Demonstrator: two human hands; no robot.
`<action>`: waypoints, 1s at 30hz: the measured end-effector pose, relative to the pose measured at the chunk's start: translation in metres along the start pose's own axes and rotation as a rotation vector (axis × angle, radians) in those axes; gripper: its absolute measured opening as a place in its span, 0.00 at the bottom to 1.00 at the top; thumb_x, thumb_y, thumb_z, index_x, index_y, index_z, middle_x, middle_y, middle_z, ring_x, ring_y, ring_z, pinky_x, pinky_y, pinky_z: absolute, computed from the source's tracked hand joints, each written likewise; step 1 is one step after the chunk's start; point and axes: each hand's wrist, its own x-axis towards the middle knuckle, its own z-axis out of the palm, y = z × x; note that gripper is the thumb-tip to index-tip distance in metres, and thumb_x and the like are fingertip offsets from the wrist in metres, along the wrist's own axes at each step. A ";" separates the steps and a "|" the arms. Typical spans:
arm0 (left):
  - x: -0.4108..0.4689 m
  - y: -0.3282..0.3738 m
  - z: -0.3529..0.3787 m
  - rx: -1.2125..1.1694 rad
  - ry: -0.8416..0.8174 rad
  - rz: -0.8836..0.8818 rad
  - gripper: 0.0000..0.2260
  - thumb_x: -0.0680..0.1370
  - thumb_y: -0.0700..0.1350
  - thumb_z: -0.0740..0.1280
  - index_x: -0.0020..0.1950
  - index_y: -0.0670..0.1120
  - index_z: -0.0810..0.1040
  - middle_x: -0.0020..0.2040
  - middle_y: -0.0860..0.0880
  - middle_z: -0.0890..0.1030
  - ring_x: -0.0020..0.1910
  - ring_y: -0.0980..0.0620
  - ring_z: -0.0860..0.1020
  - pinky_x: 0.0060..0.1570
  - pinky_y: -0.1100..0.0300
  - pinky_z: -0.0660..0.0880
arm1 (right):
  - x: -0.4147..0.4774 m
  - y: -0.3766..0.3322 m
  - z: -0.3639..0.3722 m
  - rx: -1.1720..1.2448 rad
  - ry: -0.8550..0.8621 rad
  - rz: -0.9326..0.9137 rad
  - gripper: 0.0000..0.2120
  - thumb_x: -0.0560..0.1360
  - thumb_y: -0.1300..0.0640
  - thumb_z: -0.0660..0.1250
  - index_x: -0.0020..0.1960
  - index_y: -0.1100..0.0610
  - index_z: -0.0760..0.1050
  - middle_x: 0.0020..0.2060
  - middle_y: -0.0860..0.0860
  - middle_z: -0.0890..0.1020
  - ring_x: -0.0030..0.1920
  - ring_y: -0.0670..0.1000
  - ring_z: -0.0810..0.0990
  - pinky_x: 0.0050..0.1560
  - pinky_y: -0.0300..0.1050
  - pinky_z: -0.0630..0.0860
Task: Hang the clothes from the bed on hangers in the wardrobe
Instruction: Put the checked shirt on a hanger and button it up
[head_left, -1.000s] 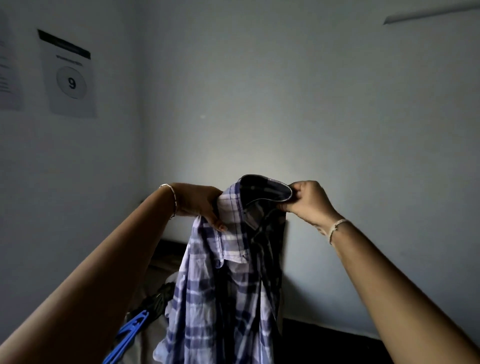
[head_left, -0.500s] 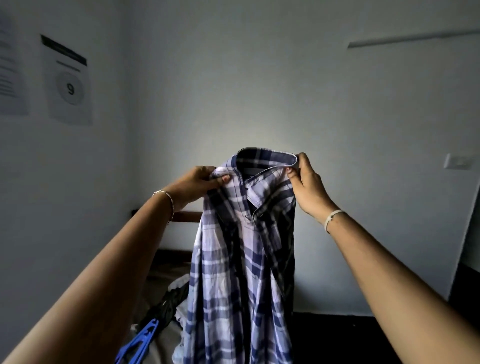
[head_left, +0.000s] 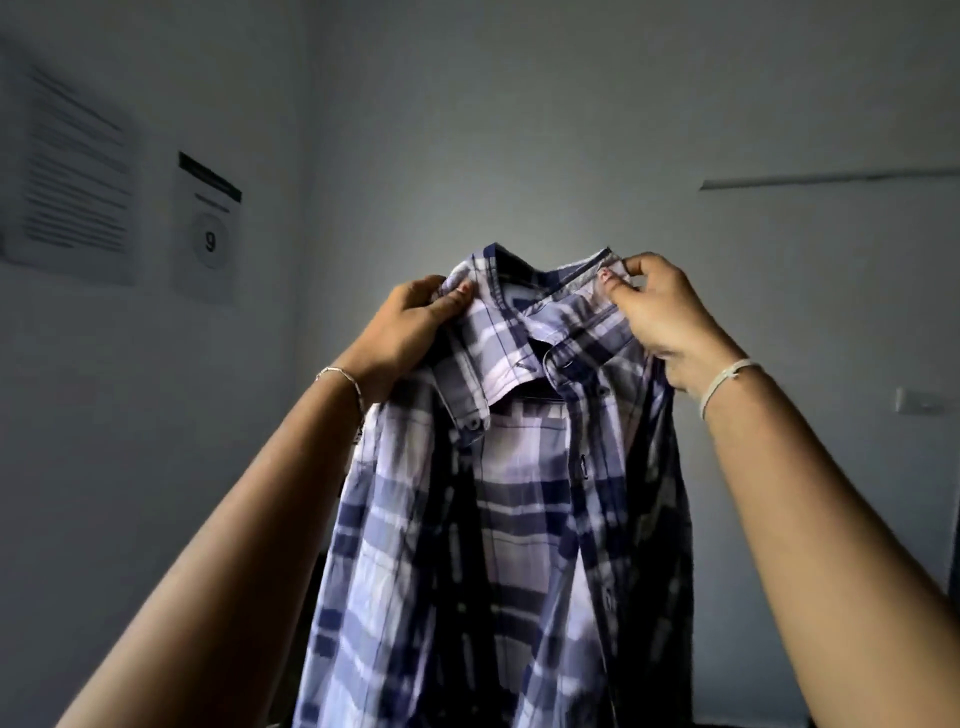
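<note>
Plaid shirt (head_left: 509, 493) has been lifted higher and pulled wider than a second ago. It is held in the air before the wall, with its shoulders pinched by the left hand (head_left: 410, 332) and the right hand (head_left: 660, 322). The shirt is judged straightened and ready, with the hanging itself still to come.

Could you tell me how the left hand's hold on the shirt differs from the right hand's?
The left hand grips the plaid shirt beside the collar, thumb on top; the right hand pinches the collar's edge. The left wrist wears a thin bracelet, the right a pale band. Both hold it up.
</note>
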 end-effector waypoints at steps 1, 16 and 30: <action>0.000 0.009 -0.002 -0.018 -0.003 -0.028 0.13 0.80 0.46 0.65 0.55 0.37 0.78 0.49 0.45 0.81 0.46 0.52 0.78 0.55 0.55 0.77 | 0.002 -0.007 -0.004 0.005 -0.068 0.034 0.06 0.79 0.55 0.66 0.53 0.57 0.75 0.46 0.53 0.79 0.45 0.49 0.75 0.43 0.39 0.70; -0.071 -0.214 0.004 0.249 -0.335 -0.754 0.15 0.73 0.54 0.72 0.41 0.42 0.79 0.32 0.49 0.79 0.28 0.55 0.76 0.29 0.67 0.70 | -0.116 0.188 0.076 -0.078 -0.642 0.587 0.04 0.76 0.64 0.69 0.42 0.61 0.76 0.35 0.51 0.77 0.33 0.45 0.73 0.30 0.32 0.68; -0.342 -0.526 0.091 0.661 -0.265 -1.078 0.09 0.71 0.50 0.74 0.47 0.46 0.84 0.46 0.47 0.83 0.47 0.48 0.80 0.45 0.61 0.72 | -0.427 0.475 0.175 -0.355 -0.816 0.844 0.16 0.73 0.60 0.72 0.33 0.55 0.68 0.29 0.47 0.69 0.38 0.51 0.70 0.40 0.49 0.69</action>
